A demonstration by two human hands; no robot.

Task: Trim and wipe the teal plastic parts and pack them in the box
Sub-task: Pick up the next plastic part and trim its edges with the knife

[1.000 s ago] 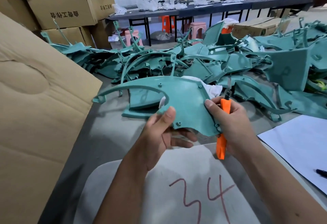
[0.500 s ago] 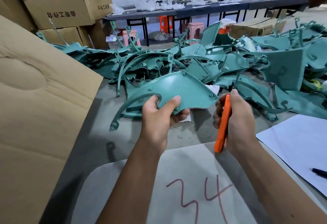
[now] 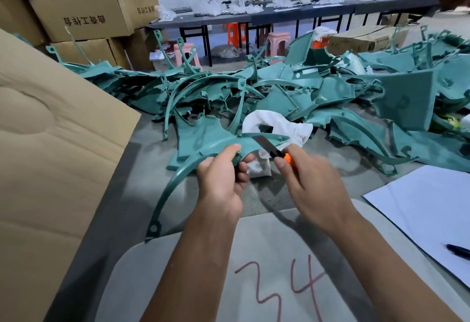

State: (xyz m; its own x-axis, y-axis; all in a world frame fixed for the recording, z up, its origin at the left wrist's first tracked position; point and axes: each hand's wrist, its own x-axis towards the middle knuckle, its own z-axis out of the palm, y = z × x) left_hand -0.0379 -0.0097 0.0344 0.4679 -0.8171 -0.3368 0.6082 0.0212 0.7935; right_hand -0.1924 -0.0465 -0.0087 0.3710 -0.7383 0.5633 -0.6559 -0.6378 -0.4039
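Observation:
My left hand (image 3: 222,176) grips a teal plastic part (image 3: 203,141), a flat panel with a long curved arm that sweeps down to the left. My right hand (image 3: 309,183) holds an orange-handled knife (image 3: 276,150); its blade lies against the part's upper edge just right of my left thumb. A white cloth (image 3: 279,123) lies on the table right behind the part. Many more teal parts are heaped in a pile (image 3: 305,87) across the back of the table. The big cardboard box (image 3: 50,164) stands at my left, its flap toward me.
A grey board (image 3: 254,283) marked "34" in red lies under my forearms. White paper (image 3: 432,215) with a black pen (image 3: 457,250) sits at the right. Stacked cartons (image 3: 76,9) stand at the back left, long tables and plastic stools behind.
My left hand has turned the teal part so its arm points down-left. My right hand has swung the knife from upright to blade-forward against the part's edge. The white cloth is now uncovered.

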